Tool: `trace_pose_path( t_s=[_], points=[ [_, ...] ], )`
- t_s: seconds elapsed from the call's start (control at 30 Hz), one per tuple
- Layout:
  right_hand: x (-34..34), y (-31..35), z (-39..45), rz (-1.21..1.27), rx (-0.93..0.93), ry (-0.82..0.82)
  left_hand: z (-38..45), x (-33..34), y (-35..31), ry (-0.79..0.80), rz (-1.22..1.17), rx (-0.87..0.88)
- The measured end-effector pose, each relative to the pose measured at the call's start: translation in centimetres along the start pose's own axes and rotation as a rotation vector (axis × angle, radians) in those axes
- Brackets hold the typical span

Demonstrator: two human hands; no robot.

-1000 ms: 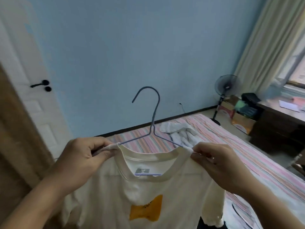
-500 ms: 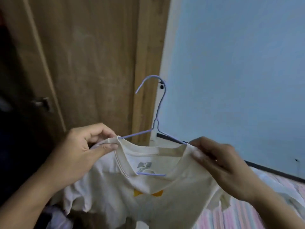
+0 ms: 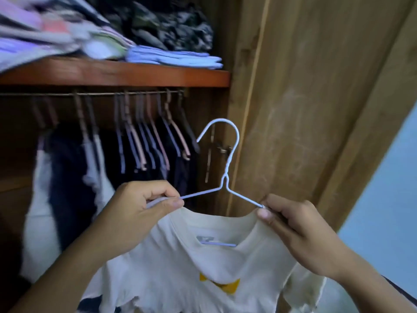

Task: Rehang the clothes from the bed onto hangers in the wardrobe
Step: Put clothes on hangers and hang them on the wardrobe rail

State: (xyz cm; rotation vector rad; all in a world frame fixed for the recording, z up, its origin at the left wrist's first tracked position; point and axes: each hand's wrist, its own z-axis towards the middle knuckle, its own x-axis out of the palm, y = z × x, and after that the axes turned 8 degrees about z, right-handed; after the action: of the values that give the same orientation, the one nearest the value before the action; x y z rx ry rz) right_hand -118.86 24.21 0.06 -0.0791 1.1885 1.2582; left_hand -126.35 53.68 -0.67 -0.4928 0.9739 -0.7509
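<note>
Shelf stacks and a strip of blue wall

Above the hands and to their left, folded clothes [image 3: 171, 57] in pale blue lie on the reddish shelf [image 3: 112, 74], with a dark patterned pile [image 3: 173, 26] behind them and blurred lilac and pink stacks [image 3: 45, 30] further left. To the right of the hands, past the wooden panel [image 3: 304, 109], shows a strip of pale blue wall [image 3: 388, 199].

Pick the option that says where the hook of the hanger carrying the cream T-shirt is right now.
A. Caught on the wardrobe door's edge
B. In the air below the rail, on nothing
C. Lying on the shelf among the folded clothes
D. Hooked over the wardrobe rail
B: the hanger hook stands free beneath the rail, while the left hand and right hand hold the T-shirt at its shoulders.
</note>
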Motion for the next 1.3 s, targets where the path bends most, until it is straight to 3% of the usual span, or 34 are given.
trace_pose_path(
  t_s=[0.33, 0.47, 0.67, 0.8, 1.07, 1.3],
  points=[
    [8.5, 7.3, 8.8, 0.098, -0.226, 0.246, -6.6, -11.8, 4.1, -0.200, 0.145, -0.116],
    [12.4, 9.8, 11.3, 0.238, -0.263, 0.389, -9.1, -15.3, 6.3, -0.248, 0.222, -0.192],
    [20.0, 13.5, 14.7, 0.465, -0.292, 0.547, -11.0, -19.2, 11.0, -0.403, 0.140, -0.265],
    [24.5, 15.3, 18.0, 0.599, -0.240, 0.504, -9.8, -21.0, 14.9, -0.497, 0.204, -0.323],
    [31.4, 18.7, 23.2, 0.638, -0.160, 0.359, -7.0, -23.0, 20.1, -0.562, 0.395, -0.475],
    [35.2, 21.0, 27.8, 0.651, -0.065, 0.233, -6.4, -21.9, 18.7, -0.718, 0.209, -0.520]
  ],
)
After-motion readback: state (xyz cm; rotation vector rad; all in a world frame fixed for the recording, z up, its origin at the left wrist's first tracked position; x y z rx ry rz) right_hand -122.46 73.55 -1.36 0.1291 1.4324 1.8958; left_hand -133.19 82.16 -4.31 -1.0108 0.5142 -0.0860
